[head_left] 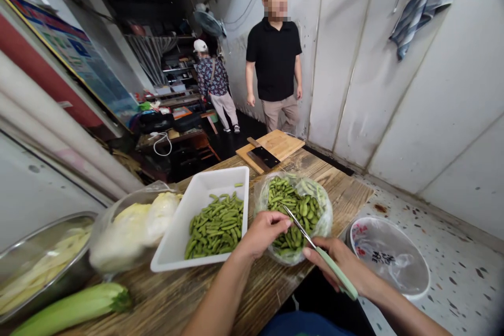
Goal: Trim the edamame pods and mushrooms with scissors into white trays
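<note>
My right hand (346,265) grips scissors (315,244) by their pale green handles. Their metal blades reach up and left over an open clear plastic bag (326,210) full of green edamame pods (287,194). Close beside the blades, my left hand (263,231) is closed in a pinch on an edamame pod, mostly hidden by the fingers. To the left of the bag stands a white rectangular tub (205,181), with more edamame pods (216,226) spread over its bottom.
A cleaver (262,157) lies on a wooden cutting board (287,143) at the table's far end. Bagged cabbage (129,226), a metal bowl (47,273) and a green squash (74,310) sit left. A lined bin (389,257) stands right. One person (273,58) faces the table; another (214,79) is farther back.
</note>
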The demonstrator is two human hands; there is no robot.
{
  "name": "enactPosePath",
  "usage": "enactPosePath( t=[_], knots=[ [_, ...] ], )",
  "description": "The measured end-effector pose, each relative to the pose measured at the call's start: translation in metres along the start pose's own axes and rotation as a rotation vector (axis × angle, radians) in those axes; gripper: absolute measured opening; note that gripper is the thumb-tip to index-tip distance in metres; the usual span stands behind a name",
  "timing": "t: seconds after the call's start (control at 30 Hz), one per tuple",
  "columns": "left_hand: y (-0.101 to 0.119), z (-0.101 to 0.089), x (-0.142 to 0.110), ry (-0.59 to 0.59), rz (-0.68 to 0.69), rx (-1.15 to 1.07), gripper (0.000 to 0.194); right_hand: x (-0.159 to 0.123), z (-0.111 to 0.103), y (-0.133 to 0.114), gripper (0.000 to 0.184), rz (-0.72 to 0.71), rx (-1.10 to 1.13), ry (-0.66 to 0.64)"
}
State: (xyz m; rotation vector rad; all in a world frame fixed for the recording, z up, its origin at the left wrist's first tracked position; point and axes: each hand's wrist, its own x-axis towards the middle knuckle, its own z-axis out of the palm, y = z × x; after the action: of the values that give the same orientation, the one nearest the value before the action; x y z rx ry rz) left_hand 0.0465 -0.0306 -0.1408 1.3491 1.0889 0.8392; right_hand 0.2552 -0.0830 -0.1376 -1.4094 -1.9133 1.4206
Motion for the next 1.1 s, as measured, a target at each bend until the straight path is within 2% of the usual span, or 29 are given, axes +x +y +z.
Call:
enactPosePath(
  t=[0.1,0.17,0.3,0.37,0.47,0.57,0.7,0.97,1.1],
  knots=[
    [-0.001,0.002,0.002,0.012,-0.019,-0.053,0.032,0.003,0.002,0.004,0.056,0.026,0.031,0.006],
    [0.000,0.001,0.003,0.051,0.015,-0.079,0.030,0.004,0.000,0.006,0.059,0.024,0.058,-0.001],
    [0.007,0.000,0.003,0.300,0.199,-0.034,0.025,0.002,-0.004,0.007,0.063,-0.050,0.205,-0.061],
    [0.011,0.001,0.002,0.382,0.232,-0.106,0.026,-0.002,-0.004,0.008,0.063,-0.102,0.305,-0.111],
    [0.017,0.006,0.000,0.339,0.177,-0.342,0.033,-0.007,-0.001,0.004,0.064,-0.101,0.365,-0.120],
    [0.021,0.011,-0.005,0.285,0.124,-0.428,0.041,-0.011,0.000,-0.004,0.069,-0.069,0.295,-0.081],
    [0.022,0.014,-0.009,0.262,0.093,-0.438,0.043,-0.009,0.000,-0.012,0.075,-0.063,0.237,-0.050],
    [0.010,0.018,-0.012,0.373,0.147,-0.349,0.037,0.002,0.005,-0.008,0.074,-0.069,0.216,-0.026],
    [0.004,0.025,-0.013,0.358,0.145,-0.332,0.039,0.003,0.007,-0.009,0.071,-0.085,0.198,-0.018]
  ],
)
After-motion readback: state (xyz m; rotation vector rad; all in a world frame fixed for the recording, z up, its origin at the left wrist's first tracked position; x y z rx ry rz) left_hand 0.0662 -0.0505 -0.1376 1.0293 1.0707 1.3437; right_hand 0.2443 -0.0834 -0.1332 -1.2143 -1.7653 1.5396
